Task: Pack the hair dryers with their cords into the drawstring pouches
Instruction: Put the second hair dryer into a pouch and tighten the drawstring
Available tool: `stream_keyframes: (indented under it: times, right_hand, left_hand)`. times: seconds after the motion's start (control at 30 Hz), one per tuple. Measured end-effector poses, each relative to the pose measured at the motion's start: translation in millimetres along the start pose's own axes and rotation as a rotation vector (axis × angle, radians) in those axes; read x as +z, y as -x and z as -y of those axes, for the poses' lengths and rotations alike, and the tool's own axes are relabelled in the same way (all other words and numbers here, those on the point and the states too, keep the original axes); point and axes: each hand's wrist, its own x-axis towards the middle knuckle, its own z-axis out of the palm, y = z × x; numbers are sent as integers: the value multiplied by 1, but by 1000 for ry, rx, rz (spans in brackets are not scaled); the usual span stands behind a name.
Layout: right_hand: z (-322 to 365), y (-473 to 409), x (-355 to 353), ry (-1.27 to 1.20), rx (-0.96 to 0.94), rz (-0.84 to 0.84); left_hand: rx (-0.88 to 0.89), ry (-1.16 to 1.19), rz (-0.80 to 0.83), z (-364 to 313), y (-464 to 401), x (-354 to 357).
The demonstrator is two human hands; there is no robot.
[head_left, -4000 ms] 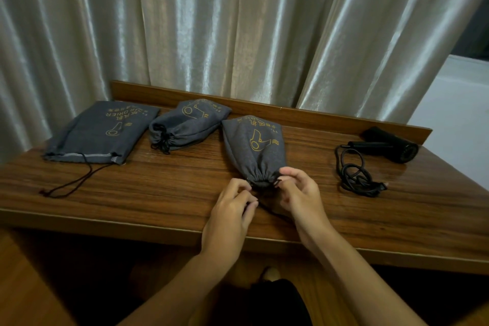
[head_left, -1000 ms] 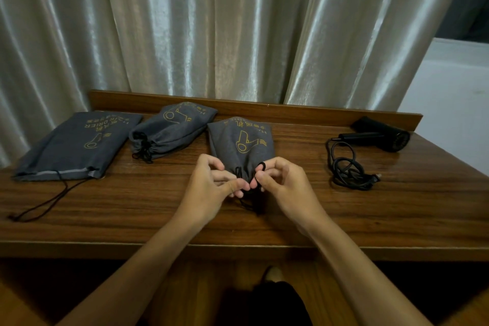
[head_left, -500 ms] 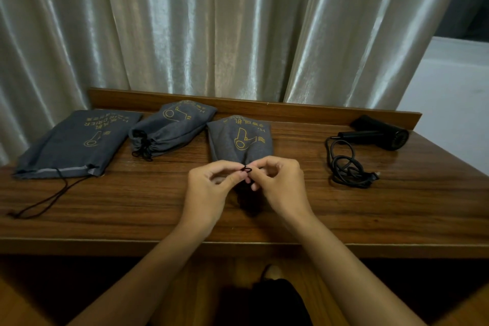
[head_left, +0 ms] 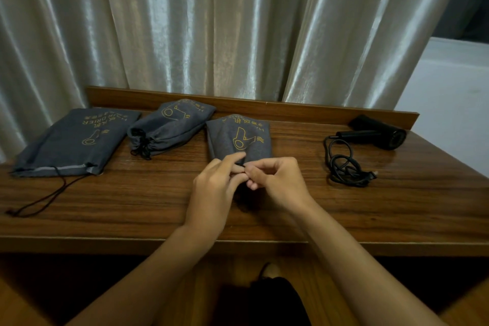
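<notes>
Pouch 3 point(head_left: 239, 137), filled and bulging, lies in the middle of the counter point(head_left: 148, 201), its gathered mouth toward the person and hidden under both hands. Left hand point(head_left: 214, 188) and right hand point(head_left: 277, 180) meet there, each grip pinching the thin black drawstring point(head_left: 241, 164) between curled fingertips. Another filled pouch point(head_left: 172, 124) and a flat empty pouch point(head_left: 76, 140) lie to the left. Well to the right sit a black hair dryer point(head_left: 378, 132) and its coiled cord point(head_left: 344, 167).
</notes>
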Motion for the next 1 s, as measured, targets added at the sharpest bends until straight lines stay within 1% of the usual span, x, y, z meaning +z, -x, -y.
stream_keyframes:
  times: [0.1,0.2,0.3,0.37,0.43,0.5,0.57,0.67,0.73,0.8,0.9,1.0]
  right_hand:
    - [1,-3,-4,-71,46,5]
    - [1,-6,-6,-61,57,45]
    - [3,-8,-9,-56,65,80]
    - [4,-9,-11,-65,61,99]
    - [5,-9,-11,-65,56,98]
    - [7,-9,-9,-77,62,71]
    - [9,-10,-7,-82,82,45]
    - [12,-11,-6,-32,104,33]
    - [15,-11,-6,-6,118,33]
    - [17,-12,-5,-5,144,29]
    - [20,-13,-2,3,182,7]
    - [21,-14,0,2,207,-17]
  left_hand:
    - [-58,123,7,4,0,-4]
    - [-262,322,36,7,-2,-7]
    - [-468,560,154,13,-9,-11]
    - [-492,603,231,16,-13,-13]
    - [-458,575,236,16,-14,-13]
    - [-426,537,170,15,-15,-12]
    - [-338,449,122,14,-15,-11]
    - [-42,207,62,14,-12,-11]
    - [175,22,73,14,-9,-13]
    - [333,-130,86,16,-6,-14]
    - [427,-249,81,19,-3,-14]
    - [458,-283,70,21,1,-12]
